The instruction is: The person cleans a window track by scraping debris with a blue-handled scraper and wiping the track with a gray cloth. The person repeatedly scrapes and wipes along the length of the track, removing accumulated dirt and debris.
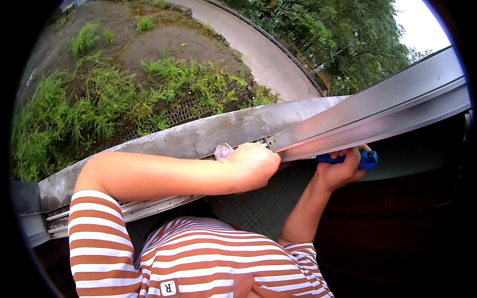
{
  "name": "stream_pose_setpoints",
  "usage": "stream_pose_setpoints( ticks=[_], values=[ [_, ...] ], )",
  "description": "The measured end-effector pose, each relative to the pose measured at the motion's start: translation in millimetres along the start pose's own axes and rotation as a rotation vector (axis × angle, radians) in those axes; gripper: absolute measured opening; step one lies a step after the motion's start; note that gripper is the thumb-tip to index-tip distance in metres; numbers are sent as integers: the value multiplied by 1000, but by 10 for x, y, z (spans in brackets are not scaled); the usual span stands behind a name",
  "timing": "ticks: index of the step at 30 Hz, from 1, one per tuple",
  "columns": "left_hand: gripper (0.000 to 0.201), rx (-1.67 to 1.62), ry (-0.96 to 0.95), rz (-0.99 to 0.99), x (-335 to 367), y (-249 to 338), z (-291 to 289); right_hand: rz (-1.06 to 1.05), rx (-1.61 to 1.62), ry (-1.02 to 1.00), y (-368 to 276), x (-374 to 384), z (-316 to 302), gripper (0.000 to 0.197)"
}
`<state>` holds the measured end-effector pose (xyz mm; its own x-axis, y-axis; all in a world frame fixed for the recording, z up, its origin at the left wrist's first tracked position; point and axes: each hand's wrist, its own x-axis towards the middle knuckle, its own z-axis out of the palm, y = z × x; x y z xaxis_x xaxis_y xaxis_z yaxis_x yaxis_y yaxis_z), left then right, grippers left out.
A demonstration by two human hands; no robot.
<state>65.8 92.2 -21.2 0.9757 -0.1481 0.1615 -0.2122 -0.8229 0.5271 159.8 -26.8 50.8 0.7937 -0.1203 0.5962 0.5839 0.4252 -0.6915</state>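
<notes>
Beside the long silver metal window frame [382, 110], the left hand [254, 166] is curled, its fingers' contact hidden; beneath, a blue, rounded, plastic-looking object [368, 160] is clamped in right hand [342, 171] fingers, best kept steady.

Daylight poured in from outdoors; the indoor side lay dim.
The sky [428, 21] burned out to white, the metal window frame [367, 111] carried a soft sheen, the lower right sank nearly black, and fisheye distortion bowed straight edges.
</notes>
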Motion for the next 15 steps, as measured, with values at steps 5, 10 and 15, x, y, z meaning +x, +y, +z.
stream_pose_setpoints(
  ticks=[5, 10, 15],
  values=[
    [18, -12, 26, 7, 109, 4, 59, 89, 89, 37, 140, 244, -202, 14],
    [18, 12, -5, 21, 39, 57, 14, 107, 10, 80, 190, 299, -255, 10],
    [17, -14, -21, 11, -95, 56, -50, 86, -24, 211, 161, 290, -12, 12]
  ],
)
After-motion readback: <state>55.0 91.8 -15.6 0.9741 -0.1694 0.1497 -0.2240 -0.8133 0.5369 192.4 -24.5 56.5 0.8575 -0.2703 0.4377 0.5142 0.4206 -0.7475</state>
